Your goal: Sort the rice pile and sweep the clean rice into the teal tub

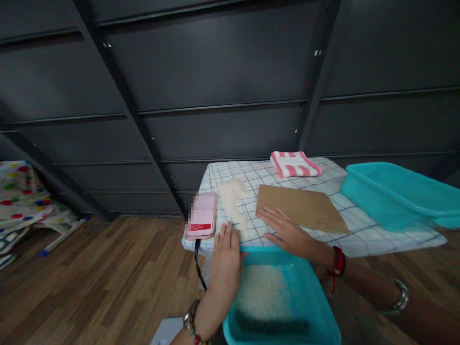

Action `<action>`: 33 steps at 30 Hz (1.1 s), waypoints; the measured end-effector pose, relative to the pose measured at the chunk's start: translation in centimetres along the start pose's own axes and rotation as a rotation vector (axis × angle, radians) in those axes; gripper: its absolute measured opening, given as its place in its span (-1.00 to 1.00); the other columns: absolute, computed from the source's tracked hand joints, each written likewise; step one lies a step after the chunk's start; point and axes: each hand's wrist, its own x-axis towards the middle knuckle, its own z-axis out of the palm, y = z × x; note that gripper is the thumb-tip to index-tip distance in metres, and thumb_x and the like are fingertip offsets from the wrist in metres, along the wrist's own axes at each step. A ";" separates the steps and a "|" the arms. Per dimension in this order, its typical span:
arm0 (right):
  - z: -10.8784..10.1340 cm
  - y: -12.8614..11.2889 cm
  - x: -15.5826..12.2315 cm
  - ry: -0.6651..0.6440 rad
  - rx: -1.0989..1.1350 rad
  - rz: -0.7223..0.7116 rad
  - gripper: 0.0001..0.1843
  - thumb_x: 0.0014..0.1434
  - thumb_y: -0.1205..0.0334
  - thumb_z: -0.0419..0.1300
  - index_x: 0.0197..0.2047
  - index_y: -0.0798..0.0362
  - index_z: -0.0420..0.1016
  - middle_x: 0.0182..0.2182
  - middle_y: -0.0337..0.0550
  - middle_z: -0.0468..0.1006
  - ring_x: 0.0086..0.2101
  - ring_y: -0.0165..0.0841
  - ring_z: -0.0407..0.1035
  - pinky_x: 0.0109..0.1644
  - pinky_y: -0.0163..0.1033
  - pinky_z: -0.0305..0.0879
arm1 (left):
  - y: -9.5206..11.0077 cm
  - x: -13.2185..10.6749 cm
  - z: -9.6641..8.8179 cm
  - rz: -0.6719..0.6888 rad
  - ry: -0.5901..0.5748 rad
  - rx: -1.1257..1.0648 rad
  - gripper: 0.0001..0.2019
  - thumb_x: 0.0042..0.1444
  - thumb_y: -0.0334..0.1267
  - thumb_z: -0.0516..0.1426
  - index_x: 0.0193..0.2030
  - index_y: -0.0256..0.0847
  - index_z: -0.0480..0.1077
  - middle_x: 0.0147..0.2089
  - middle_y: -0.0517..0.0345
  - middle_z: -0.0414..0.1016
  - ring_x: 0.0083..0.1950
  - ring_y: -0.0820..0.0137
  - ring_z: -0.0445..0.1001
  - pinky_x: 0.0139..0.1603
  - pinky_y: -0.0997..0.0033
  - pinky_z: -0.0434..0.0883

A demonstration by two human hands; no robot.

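Rice (233, 192) could miss the turquoise basin (305, 287) if nudged sideways; left hand (226, 261) and right hand (285, 233), opened flat, hold nothing.

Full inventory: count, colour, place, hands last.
Gridded cloth: one, white, centre.
Near bin: one, teal, below cloth's near edge.
Right bin: one, teal, cloth's right end.
Grains: uncountable, white, cloth's left and near bin.
Cardboard: one, brown, cloth centre.
Towel: one, pink and white, cloth's far edge.
Phone: one, pink, cloth's left edge.
Cable: one, black, below phone.
Flat item: one, grey, bottom edge.
Dotted fabric: one, multicoloured, far left.
Wall: one, dark grey, behind.
Floor: one, brown, below.
Wristwear: several, mixed, both wrists.
Left hand: one, open, beside grains.
Right hand: one, open, by cardboard's left end.
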 end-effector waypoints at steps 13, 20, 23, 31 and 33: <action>0.8 -1.1 0.3 0.111 -0.247 -0.120 -0.60 0.26 0.23 0.01 0.08 0.27 0.37 0.05 0.14 0.43 0.08 -0.12 0.27 0.18 0.10 0.16 | 0.2 -0.9 -0.3 -0.103 -0.083 0.162 -0.55 0.15 -0.37 0.07 0.19 -0.43 0.23 0.23 -0.28 0.28 0.24 0.11 0.27 0.15 0.08 0.33; -0.3 -0.9 0.4 0.130 -0.238 -0.093 -0.60 0.29 0.23 -0.05 0.10 0.24 0.34 0.05 0.09 0.43 0.10 -0.18 0.26 0.19 0.06 0.15 | 0.0 -0.2 -0.8 -0.100 -0.113 0.165 -0.57 0.13 -0.34 0.11 0.16 -0.37 0.29 0.18 -0.22 0.36 0.20 0.11 0.33 0.12 0.07 0.36; -1.1 -0.4 0.7 0.098 -0.244 -0.047 -0.59 0.29 0.23 -0.06 0.14 0.20 0.31 0.09 0.08 0.40 0.12 -0.18 0.23 0.20 0.08 0.11 | 0.1 -0.2 -0.6 -0.128 -0.127 0.147 -0.56 0.11 -0.36 0.13 0.15 -0.35 0.30 0.19 -0.22 0.35 0.20 0.10 0.32 0.13 0.07 0.34; -4.2 5.3 -0.4 -0.220 -0.297 0.273 -0.41 0.11 0.06 0.19 0.11 0.28 0.31 -0.05 0.27 0.47 -0.06 0.00 0.39 -0.07 0.01 0.35 | -0.1 -0.2 -0.5 -0.150 -0.150 0.103 -0.54 0.09 -0.35 0.15 0.16 -0.31 0.29 0.20 -0.19 0.33 0.22 0.09 0.30 0.14 0.03 0.34; -4.4 6.3 -0.9 -0.290 -0.269 0.217 -0.54 0.09 0.13 0.21 0.00 0.23 0.40 -0.17 0.19 0.54 -0.21 -0.09 0.47 -0.20 -0.11 0.38 | -0.2 -0.3 -0.6 -0.156 -0.134 0.109 -0.53 0.07 -0.33 0.17 0.15 -0.32 0.30 0.21 -0.21 0.31 0.23 0.06 0.27 0.14 0.03 0.34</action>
